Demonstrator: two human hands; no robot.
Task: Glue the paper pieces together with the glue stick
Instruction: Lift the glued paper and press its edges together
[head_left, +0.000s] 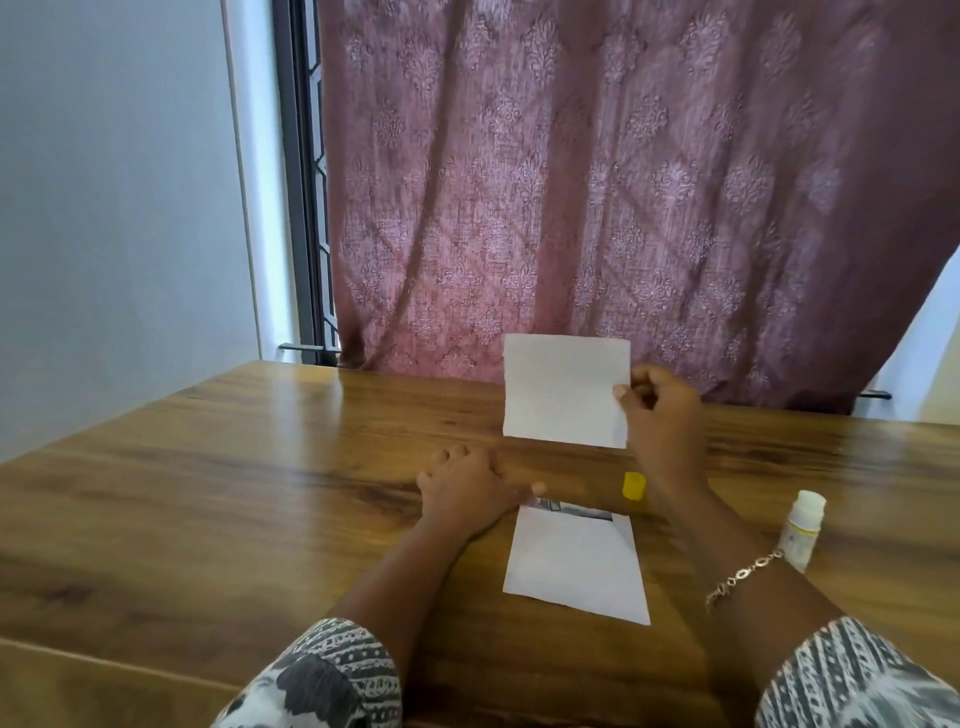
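My right hand (660, 410) pinches the right edge of a white paper piece (563, 389) and holds it upright above the wooden table (234, 467). A second white paper piece (574, 564) lies flat on the table nearer to me, with a printed strip along its far edge. My left hand (467, 491) rests on the table at that paper's far left corner, its fingers touching the edge. The white glue stick (802, 530) stands uncapped at the right, beside my right forearm. Its yellow cap (634, 486) sits on the table just past the flat paper.
A patterned mauve curtain (623, 182) hangs right behind the table's far edge. A window frame (304, 208) and pale wall are at the left. The table's left edge runs diagonally at the lower left.
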